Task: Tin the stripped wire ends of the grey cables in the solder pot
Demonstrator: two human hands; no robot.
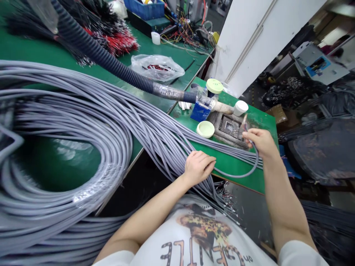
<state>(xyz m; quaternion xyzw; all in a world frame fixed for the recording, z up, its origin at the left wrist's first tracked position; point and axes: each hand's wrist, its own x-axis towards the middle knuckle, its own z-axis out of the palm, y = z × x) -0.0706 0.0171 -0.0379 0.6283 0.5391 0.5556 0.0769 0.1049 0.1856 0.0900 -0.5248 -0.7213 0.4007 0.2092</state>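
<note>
Gripping right hand (pixel 259 143): closed around one round grey cable (pixel 238 176), its tip hidden by the fingers, just beside a metal-framed rectangular recess (pixel 229 126).
Flat left hand (pixel 198 168): open, palm down on the strands, fingers together.
Grey cable bundle (pixel 83 122): long strands sweep in from the left, run diagonally under the left hand and reach toward the right hand, which is nearer their loose ends.
Green tabletop (pixel 235 164): carries a pale-green round lidded tub (pixel 205 129), a small blue box (pixel 200 112) and a black corrugated conduit (pixel 102 51).
</note>
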